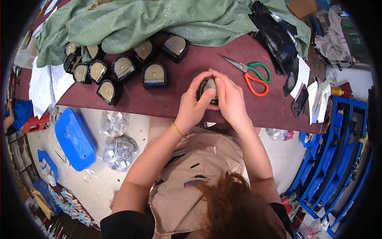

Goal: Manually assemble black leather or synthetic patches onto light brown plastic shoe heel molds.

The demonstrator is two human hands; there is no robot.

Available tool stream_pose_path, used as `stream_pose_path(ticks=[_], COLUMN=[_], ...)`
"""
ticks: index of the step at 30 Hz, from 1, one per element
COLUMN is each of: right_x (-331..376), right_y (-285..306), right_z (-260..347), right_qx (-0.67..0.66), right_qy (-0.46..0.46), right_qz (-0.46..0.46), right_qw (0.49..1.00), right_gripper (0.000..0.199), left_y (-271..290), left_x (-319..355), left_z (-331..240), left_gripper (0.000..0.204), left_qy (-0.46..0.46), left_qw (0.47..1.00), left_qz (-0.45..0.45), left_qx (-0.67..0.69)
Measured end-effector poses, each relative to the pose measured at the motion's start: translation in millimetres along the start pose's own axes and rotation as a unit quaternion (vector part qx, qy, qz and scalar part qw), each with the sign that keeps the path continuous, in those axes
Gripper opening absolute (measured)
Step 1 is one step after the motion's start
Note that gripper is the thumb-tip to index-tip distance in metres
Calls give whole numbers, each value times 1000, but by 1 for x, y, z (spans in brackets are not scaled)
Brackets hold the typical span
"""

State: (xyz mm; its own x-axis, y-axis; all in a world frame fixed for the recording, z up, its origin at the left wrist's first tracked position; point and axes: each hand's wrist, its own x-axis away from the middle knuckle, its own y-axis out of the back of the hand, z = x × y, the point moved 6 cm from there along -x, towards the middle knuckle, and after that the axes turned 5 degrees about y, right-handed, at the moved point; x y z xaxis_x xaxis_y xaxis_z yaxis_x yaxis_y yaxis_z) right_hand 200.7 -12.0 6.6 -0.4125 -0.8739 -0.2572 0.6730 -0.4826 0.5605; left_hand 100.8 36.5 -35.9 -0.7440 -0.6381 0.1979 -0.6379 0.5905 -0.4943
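At the table's near edge, both of my hands are wrapped round one glossy black, D-shaped shoe heel with a beige face. My left hand grips its left side, the thumb lying over the beige face. From the right, my right hand closes on the same heel, fingertips meeting the left ones at the far side. Much of the heel is hidden by my fingers. To the right lie scissors with one green and one red handle, blades apart. Several similar heels stand on the left, beige faces up.
Green woven sheeting covers the far side of the dark red table. Black leather pieces lie at the right, papers at the left. On the floor are a blue basin and clear bags; a blue rack stands right.
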Motion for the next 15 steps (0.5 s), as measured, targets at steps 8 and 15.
stream_pose_path(ticks=[8, 15], right_x=[-3, -15], right_y=[17, 18], right_z=[9, 10], right_qx=[94, 124], right_qy=[11, 71], right_qz=[64, 242], right_qw=[993, 960], right_gripper=[27, 24], left_y=[-7, -8], left_x=[-1, -2], left_z=[-3, -2], left_gripper=[52, 55], left_qy=[58, 106], left_qw=[995, 987], left_qz=[54, 94], left_qx=[-54, -78])
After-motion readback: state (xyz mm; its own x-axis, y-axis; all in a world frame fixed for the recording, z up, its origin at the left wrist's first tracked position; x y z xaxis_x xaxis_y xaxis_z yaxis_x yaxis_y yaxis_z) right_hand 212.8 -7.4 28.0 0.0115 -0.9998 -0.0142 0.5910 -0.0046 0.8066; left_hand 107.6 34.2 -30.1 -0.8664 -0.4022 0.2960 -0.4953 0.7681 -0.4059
